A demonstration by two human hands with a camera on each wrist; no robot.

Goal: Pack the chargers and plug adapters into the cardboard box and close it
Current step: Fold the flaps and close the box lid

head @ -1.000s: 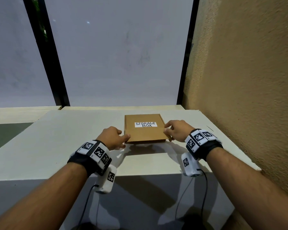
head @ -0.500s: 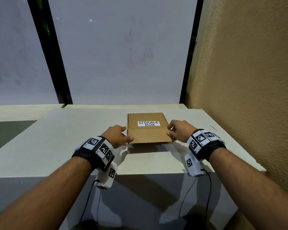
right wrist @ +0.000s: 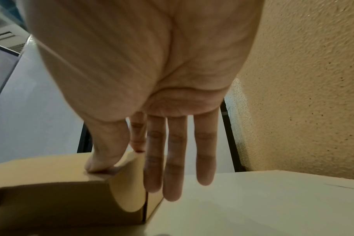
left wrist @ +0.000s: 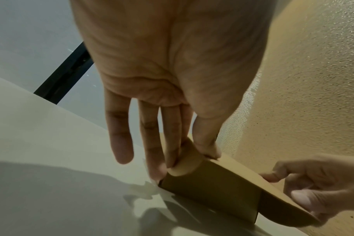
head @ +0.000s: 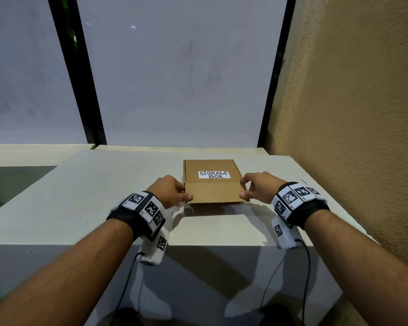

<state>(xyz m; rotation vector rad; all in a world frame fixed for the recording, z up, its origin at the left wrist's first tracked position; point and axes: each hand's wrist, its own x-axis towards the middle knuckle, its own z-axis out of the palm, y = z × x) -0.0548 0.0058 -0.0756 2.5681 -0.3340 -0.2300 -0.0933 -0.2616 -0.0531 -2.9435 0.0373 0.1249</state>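
The left hand [head: 172, 192] pinches the rounded side tab [left wrist: 185, 161] at the near left corner of the cardboard box [head: 212, 182], thumb on top and fingers [left wrist: 152, 143] against the outside. The right hand [head: 259, 188] mirrors it at the near right corner, thumb pressing the lid down beside that side's tab [right wrist: 129, 180]. Probably the tabs are being steered into the front so the lid locks. The box sits on the bench [head: 104, 184] between both hands, lid nearly closed, its contents hidden.
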